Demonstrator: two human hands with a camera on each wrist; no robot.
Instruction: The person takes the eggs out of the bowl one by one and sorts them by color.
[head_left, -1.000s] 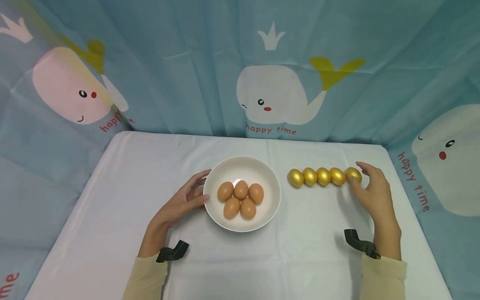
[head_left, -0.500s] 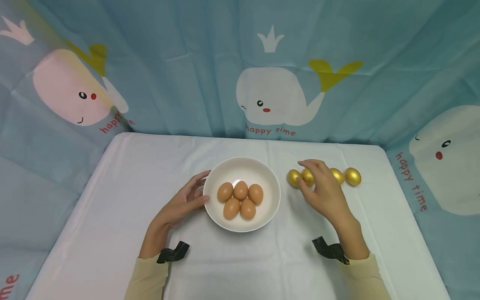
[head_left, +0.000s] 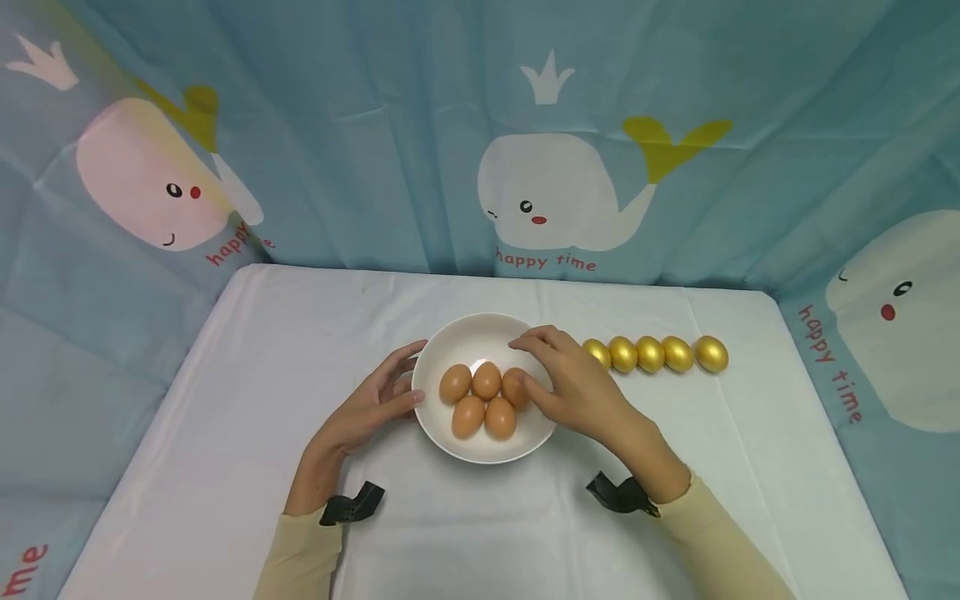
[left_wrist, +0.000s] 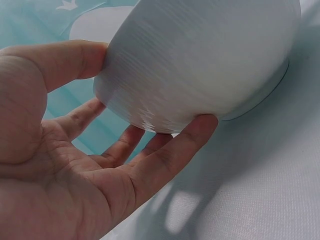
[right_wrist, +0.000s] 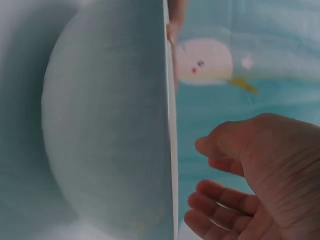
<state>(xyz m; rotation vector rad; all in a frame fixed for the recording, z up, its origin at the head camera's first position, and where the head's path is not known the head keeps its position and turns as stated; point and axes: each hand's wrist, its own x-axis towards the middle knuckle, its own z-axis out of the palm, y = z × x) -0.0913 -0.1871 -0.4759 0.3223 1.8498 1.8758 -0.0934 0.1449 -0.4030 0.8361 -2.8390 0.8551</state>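
A white bowl (head_left: 480,333) with several brown eggs (head_left: 487,380) in it stands on the cloth. At its left side is my left hand (head_left: 375,396): the thumb lies at the rim and the fingers bear on the outer wall, as the left wrist view shows from below. My right hand (head_left: 581,387) hovers over the bowl's right part, fingers loosely bent and nothing held. From the head, its thumb overlaps the rightmost brown egg (head_left: 514,389); in the right wrist view the hand hangs apart from the rim, and the eggs are hidden behind the bowl wall.
Several golden eggs (head_left: 650,354) lie in a row to the right of the bowl; the right hand partly covers the leftmost. A white cloth (head_left: 465,533) spreads over the table. Behind hangs a blue curtain (head_left: 375,167) with whale prints.
My right hand has swept left, from the rightmost golden egg along the row to above the bowl. The rightmost golden egg now sits slightly apart. The left hand stays at the bowl.
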